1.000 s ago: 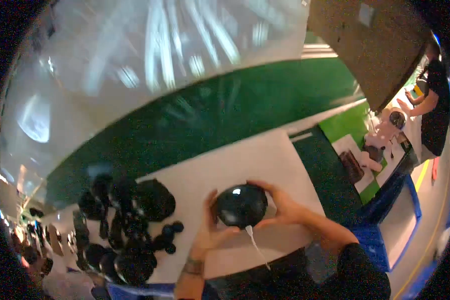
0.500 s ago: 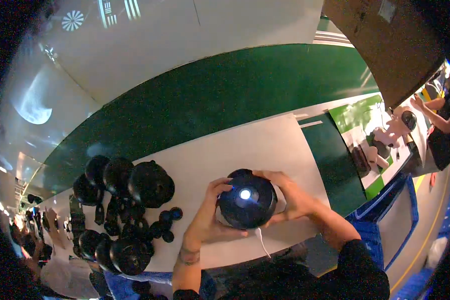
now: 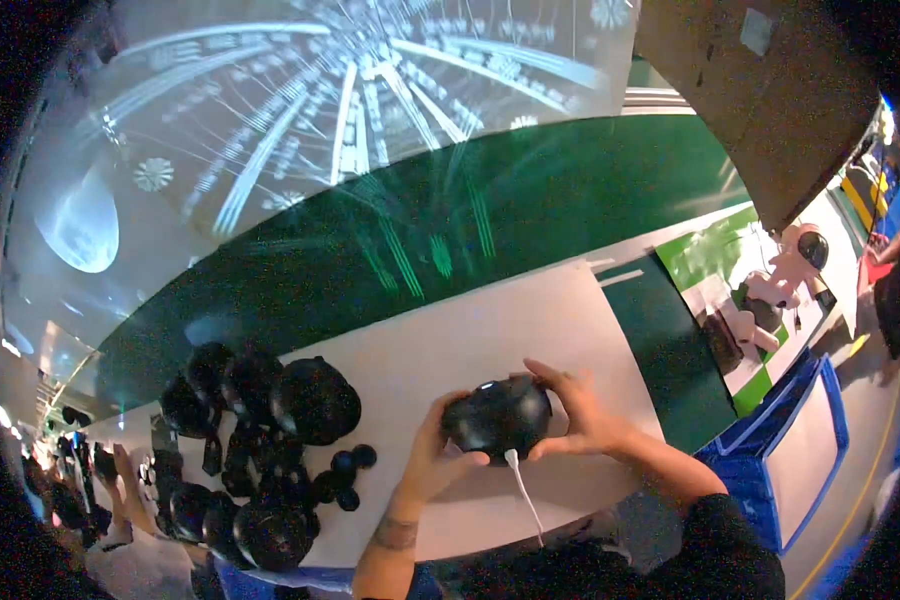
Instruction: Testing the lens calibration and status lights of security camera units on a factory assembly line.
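A round black projector (image 3: 498, 418) is held over the white tabletop between my two hands. My left hand (image 3: 432, 450) cups its left side, with the thumb along the near edge. On the other side, my right hand (image 3: 582, 415) grips it with fingers at the top and thumb low on the right. The bright lens faces away from me, with only a sliver of light at the top edge. A white cable (image 3: 524, 492) is plugged into the near side and runs down past the table edge. The projector throws a pattern of light streaks (image 3: 370, 90) onto the white wall ahead.
Several round black units (image 3: 315, 400) and smaller black parts (image 3: 345, 475) stand at the table's left. A blue-framed crate (image 3: 780, 460) is at the right. Beyond lies a green mat with white figures (image 3: 800, 265). A brown cardboard sheet (image 3: 750, 100) hangs top right.
My hands have tipped the projector so its lit lens turned from facing up to facing the wall. A large light pattern now spreads over the wall and the green surface.
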Tool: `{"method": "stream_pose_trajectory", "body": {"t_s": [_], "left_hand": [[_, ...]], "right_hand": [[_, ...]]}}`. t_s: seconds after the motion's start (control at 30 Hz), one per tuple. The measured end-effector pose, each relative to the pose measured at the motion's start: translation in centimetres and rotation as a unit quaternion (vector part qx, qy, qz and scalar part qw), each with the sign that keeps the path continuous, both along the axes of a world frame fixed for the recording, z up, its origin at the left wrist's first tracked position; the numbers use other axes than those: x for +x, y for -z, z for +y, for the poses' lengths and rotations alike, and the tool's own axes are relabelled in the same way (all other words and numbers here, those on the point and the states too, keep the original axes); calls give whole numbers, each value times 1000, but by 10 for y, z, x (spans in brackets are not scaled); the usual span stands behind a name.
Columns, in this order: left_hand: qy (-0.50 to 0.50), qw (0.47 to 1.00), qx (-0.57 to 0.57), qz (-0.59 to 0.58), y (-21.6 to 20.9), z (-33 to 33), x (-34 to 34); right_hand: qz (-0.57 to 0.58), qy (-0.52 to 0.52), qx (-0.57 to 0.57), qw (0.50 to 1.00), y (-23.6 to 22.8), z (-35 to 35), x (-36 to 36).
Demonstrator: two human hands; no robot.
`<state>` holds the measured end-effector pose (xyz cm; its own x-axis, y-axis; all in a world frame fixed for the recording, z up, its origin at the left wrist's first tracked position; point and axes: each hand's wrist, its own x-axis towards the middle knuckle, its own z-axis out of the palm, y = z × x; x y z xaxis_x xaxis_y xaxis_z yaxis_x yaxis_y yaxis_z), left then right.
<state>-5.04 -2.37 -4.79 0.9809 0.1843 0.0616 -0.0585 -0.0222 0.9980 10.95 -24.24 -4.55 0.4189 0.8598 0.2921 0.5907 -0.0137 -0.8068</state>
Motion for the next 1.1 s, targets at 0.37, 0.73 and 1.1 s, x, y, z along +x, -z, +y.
{"method": "stream_pose_trajectory", "body": {"t_s": [0.37,0.73,1.1], "left_hand": [[-21,997,38,56,-12,-5,2],[-150,981,67,-100,1,13,-5],[-197,975,22,-102,-6,13,-1]], "right_hand": [[58,12,-15,998,-9,-6,4],[118,90,162,976,3,-13,10],[108,128,169,971,3,-10,13]]}}
